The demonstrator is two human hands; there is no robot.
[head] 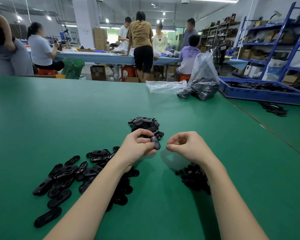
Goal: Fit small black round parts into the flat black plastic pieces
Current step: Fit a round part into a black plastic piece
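My left hand (139,144) grips one flat black oval plastic piece (155,142) just above the green table, its fingers curled round it. My right hand (185,144) hovers beside it with fingers curled; whether a small part sits inside them is hidden. A heap of small black round parts (193,177) lies under my right wrist. Loose flat black pieces (64,177) spread out at the left under my left forearm. Another pile of flat pieces (145,123) sits just beyond my hands.
The green table (59,118) stretches ahead. Clear plastic bags holding black parts (203,85) stand at the far right, beside a blue tray (260,92) of black pieces. Several people work at a long table farther back. Blue shelving stands at the right.
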